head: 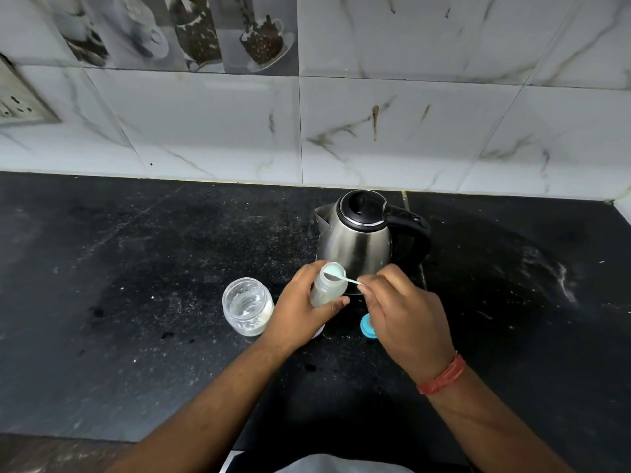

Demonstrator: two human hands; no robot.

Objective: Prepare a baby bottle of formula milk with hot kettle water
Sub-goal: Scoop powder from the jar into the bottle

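My left hand (300,312) is wrapped around a clear baby bottle (328,285), which is open at the top and held just above the black counter. My right hand (403,312) pinches the handle of a small pale blue scoop (338,274), whose bowl rests over the bottle's mouth. Behind both hands stands a steel kettle (358,233) with a black lid and handle, its lid shut. An open glass jar (247,305) with white formula powder stands to the left of my left hand. A blue bottle cap (367,326) lies on the counter, partly hidden under my right hand.
The black stone counter (136,285) is dusted with white specks and runs back to a white marble-tiled wall (409,131). A wall socket (17,100) sits at the far left. A red thread band circles my right wrist (442,375).
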